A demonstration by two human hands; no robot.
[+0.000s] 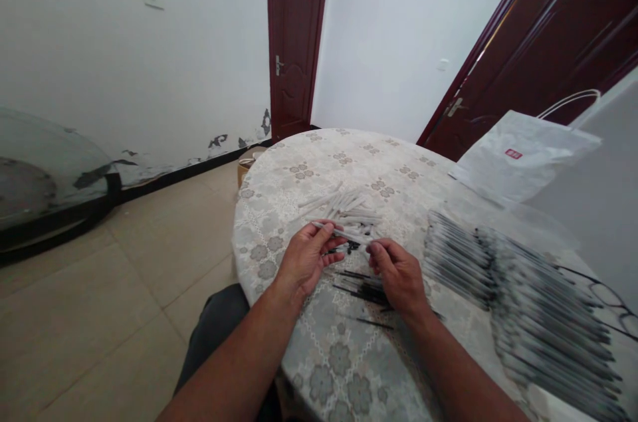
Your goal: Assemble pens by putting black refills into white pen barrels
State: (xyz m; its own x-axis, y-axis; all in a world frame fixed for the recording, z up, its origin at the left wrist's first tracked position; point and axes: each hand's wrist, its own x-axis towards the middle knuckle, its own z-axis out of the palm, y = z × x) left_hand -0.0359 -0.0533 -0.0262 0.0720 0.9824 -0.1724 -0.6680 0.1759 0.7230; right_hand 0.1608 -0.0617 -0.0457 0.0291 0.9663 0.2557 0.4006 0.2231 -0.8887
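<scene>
My left hand holds a slim pale tube between thumb and fingers, a little above the table. At the tube's right end, the fingers of my right hand are pinched; whether they hold a second small part cannot be made out. Just beyond the hands lies a loose pile of similar pale tubes. Small black pieces show between my hands, partly hidden by the fingers. Thin black rods lie nearer to me, some of them under my right hand.
Rows of grey-and-black pen-like sticks cover the table's right side, with another bundle beside them. Eyeglasses lie at the far right. A white paper bag stands behind. The round table has a flowered cloth.
</scene>
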